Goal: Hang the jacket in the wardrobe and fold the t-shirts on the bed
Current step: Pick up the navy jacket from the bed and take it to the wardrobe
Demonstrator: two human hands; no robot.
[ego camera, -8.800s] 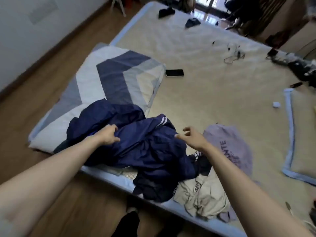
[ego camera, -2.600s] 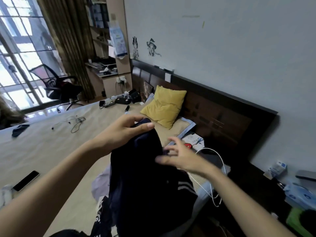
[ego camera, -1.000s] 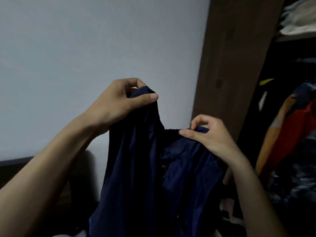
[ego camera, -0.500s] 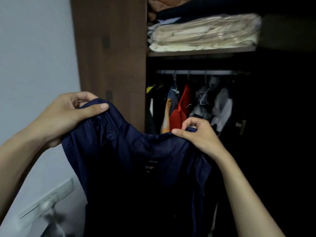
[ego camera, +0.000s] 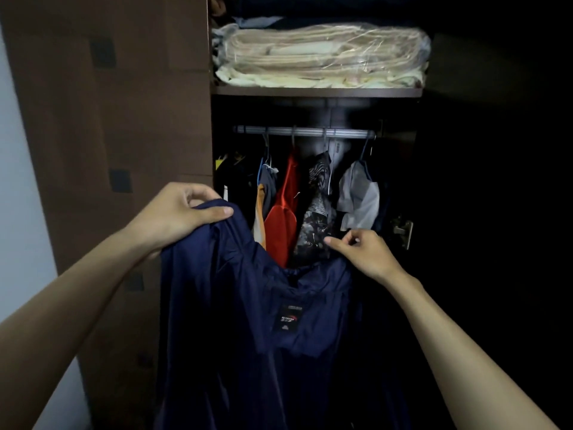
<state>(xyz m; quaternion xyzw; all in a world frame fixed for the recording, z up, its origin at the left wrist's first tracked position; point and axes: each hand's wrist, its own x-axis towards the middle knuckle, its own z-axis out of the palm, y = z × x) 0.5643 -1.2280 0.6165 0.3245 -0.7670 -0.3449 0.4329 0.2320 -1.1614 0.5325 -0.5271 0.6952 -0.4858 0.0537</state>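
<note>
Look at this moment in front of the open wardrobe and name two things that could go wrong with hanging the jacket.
1. The navy nylon jacket is not on a hanger; only the left hand clearly grips it, while the right hand is at its collar, so it could sag or slip.
2. The metal rail already carries hung clothes, so pushing in may crease the jacket or knock a neighbour off.

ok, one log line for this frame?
phase: at wardrobe | left hand: grips jacket | right hand: off jacket | rail: jacket not hung
</note>
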